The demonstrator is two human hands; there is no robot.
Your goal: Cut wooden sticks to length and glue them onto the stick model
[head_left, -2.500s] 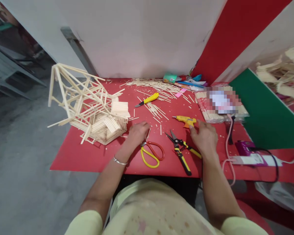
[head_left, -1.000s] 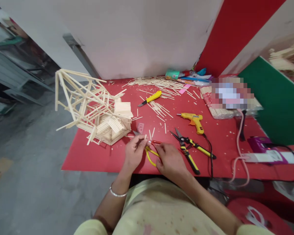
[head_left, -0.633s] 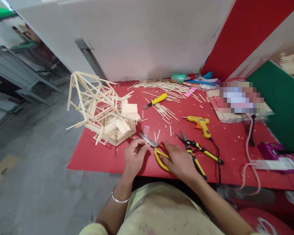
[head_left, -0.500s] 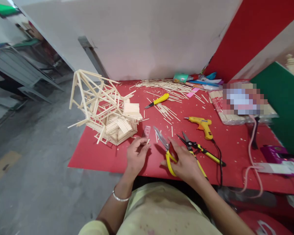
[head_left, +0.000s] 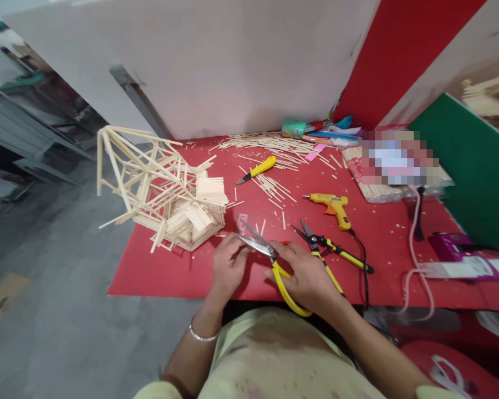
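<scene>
My right hand (head_left: 307, 274) grips a pair of scissors (head_left: 283, 280) with yellow and red handles. Their blades are spread apart and point left, reaching my left hand's fingertips. My left hand (head_left: 228, 266) is closed in a pinch; the short wooden stick seen there a moment ago is now hidden by the blades. Left of it stands a model built from thin wooden sticks (head_left: 149, 177), with an open frame and a stacked base. Just beyond the blades lie a small pink printed strip (head_left: 242, 221) and a few short stick pieces (head_left: 263, 226).
Pliers-like cutters (head_left: 316, 241) and a yellow glue gun (head_left: 332, 206) with a cord lie right of my hands. Behind are a yellow utility knife (head_left: 258, 169) and loose sticks (head_left: 270, 143). A packet of sticks (head_left: 366, 183) and a power strip (head_left: 453, 270) sit farther right.
My right hand left the glue gun and took up the scissors. My left hand came up pinching a short stick. The scissors swung away, then came back left with blades apart.
</scene>
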